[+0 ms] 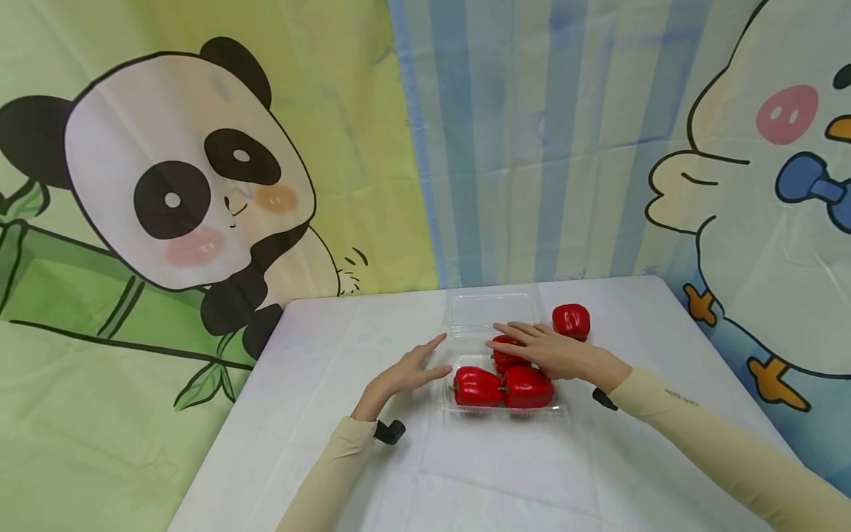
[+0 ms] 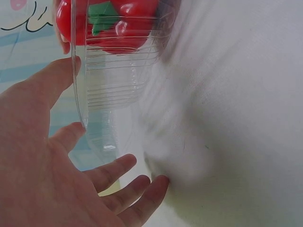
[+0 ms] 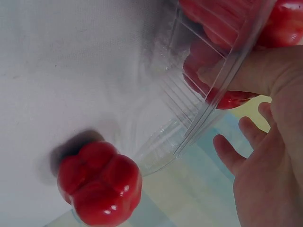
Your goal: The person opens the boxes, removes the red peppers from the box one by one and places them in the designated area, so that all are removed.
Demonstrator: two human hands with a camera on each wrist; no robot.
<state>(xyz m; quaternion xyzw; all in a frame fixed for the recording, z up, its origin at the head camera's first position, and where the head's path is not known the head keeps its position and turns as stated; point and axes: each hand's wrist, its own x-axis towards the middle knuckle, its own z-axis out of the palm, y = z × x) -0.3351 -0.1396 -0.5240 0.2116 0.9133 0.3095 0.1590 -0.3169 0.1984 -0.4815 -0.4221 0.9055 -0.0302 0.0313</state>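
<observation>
A clear plastic clamshell box lies opened on the table, its lid folded back. Two red bell peppers sit side by side in its front half. Behind them is a third red bell pepper, partly covered by my right hand. That hand's fingers stretch out over it, and in the right wrist view the thumb reaches inside the box wall against a pepper. My left hand is spread at the box's left side, thumb right at the rim, holding nothing.
Another red bell pepper stands on the white-covered table, behind and right of the box. Behind the table hangs a printed curtain with a panda and a bird figure.
</observation>
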